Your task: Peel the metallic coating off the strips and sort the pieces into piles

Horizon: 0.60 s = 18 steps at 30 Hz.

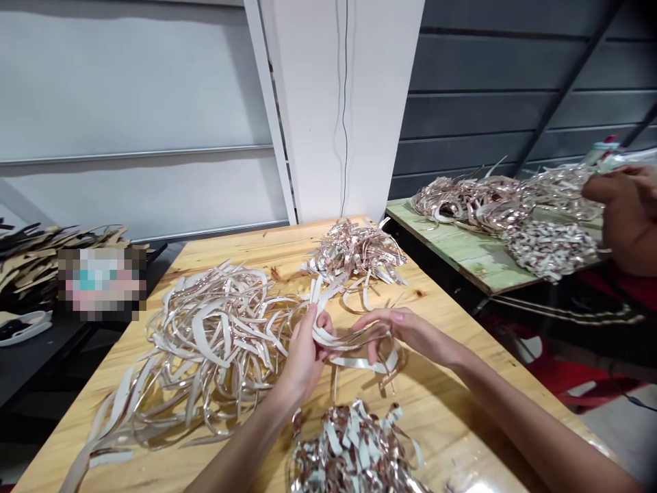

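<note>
Metallic strips (354, 448) heap at the worktop's (462, 397) near edge; the left hand (305, 359) has its fingers closed on a pale strip (323, 335) from a large tangle (215, 349), while the right hand (405, 329) curves its fingers half-open over loops (367, 359), grip unclear, bare wood running toward the right edge.

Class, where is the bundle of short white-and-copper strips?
In the head view, the bundle of short white-and-copper strips lies on the pale wooden table's near edge, below the left hand and right hand.
</note>
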Available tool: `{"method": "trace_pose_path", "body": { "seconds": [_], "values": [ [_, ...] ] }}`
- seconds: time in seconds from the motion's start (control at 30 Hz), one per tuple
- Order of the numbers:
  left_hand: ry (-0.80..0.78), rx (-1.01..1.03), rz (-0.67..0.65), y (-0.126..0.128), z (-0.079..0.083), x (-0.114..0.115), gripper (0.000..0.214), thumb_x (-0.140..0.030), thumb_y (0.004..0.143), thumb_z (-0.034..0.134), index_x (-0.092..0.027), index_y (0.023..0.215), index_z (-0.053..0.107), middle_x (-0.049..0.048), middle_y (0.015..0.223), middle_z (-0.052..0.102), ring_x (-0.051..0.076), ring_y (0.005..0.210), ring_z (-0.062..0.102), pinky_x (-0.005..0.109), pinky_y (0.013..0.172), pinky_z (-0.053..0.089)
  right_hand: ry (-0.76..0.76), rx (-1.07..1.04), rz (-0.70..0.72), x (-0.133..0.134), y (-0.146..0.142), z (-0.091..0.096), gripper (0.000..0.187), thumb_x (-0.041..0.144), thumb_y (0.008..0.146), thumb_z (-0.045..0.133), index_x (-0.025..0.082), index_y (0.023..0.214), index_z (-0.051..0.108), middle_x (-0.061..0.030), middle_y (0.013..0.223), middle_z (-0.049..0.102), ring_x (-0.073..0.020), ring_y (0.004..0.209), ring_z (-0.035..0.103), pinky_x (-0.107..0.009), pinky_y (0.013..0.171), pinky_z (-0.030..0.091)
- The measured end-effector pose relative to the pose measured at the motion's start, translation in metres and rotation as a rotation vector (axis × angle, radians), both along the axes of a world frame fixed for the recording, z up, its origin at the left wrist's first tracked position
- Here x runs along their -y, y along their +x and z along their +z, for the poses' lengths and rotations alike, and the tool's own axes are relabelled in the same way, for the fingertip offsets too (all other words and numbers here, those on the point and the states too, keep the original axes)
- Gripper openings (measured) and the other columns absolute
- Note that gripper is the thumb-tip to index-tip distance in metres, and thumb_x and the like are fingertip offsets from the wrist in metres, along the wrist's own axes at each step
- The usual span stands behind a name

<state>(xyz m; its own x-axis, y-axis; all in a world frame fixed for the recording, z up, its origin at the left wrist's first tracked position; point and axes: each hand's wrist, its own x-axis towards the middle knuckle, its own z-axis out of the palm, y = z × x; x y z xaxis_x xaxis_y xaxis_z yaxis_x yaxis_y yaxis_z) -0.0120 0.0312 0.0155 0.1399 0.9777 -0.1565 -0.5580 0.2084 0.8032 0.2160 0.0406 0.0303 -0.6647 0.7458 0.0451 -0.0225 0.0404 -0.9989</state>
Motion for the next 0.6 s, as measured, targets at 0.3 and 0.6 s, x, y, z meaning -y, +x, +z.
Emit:
{"method": "trace_pose_path", "body": {
  "seconds": [0.3, 0.6],
  "values": [
    [0.11, -0.017, 0.187, -0.005, -0.004, -0.006, 0.055, -0.064, 0.087, 0.077, -0.022, 0.072, 0.045, -0.0085, 0.061, 0.045, 0.007, 0.045, 0.034, 0.021, 0.047, 0.038, 0.12, 0.15, -0.319, -0.009, 0.013, 0.004, 0.022, 0.038, 0.094, 0.081, 0.018, 0.086, 0.083, -0.0052, 0.082, 0.077, -0.0153, 0.073, 0.066, -0.023, 0.065, 0.049],
    [0.201, -0.087, 0.207, 0.0, -0.018, -0.001, 0.049, -0.069, 0.087, 0.078, -0.022, 0.087, 0.063, -0.0011, 0.086, 0.065, 0.011, 0.057, 0.055, 0.028, 0.056, 0.048, -0.225, -0.08, -0.352, 0.001, -0.012, 0.0, 0.045, 0.059, 0.09, 0.08, 0.02, 0.075, 0.061, 0.0004, 0.06, 0.07, -0.0125, 0.04, 0.064, -0.018, 0.034, 0.045]
  ]
}}
